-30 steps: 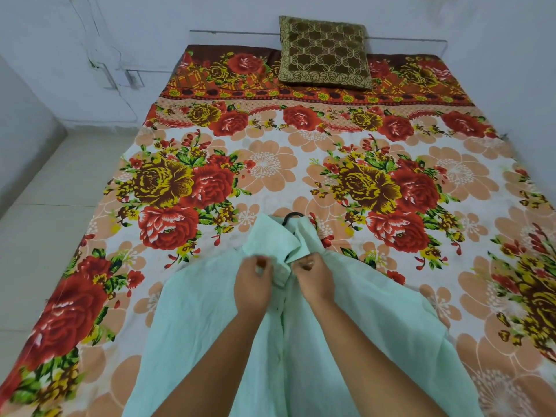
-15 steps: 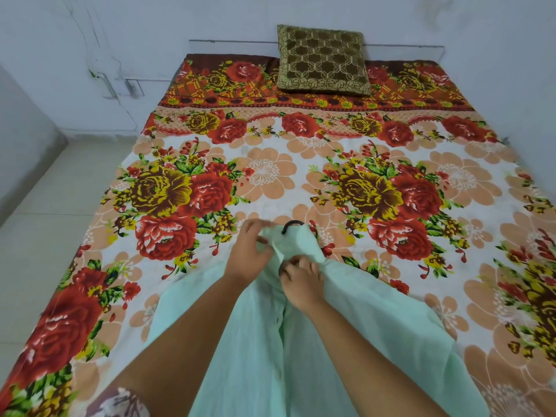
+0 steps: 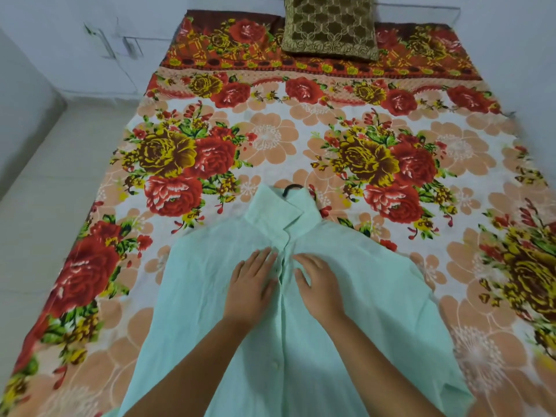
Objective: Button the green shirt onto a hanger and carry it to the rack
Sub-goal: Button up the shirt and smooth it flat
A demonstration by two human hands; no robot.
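The pale green shirt (image 3: 376, 296) lies front up on the flowered bed, collar pointing away from me. A black hanger hook (image 3: 291, 188) sticks out above the collar; the rest of the hanger is hidden inside the shirt. My left hand (image 3: 251, 285) lies flat on the left chest panel, fingers spread, just left of the button placket. My right hand (image 3: 319, 284) rests flat on the right panel, fingers apart, beside the placket. Neither hand grips cloth. A white button shows lower on the placket.
The bed (image 3: 270, 136) carries a red, yellow and peach floral sheet. A brown patterned cushion (image 3: 329, 28) sits at its head against the white wall. Pale tiled floor (image 3: 60, 176) runs along the bed's left side.
Both hands left the collar and came down toward me, now lying flat and open on the chest either side of the placket. The collar now lies folded flat.
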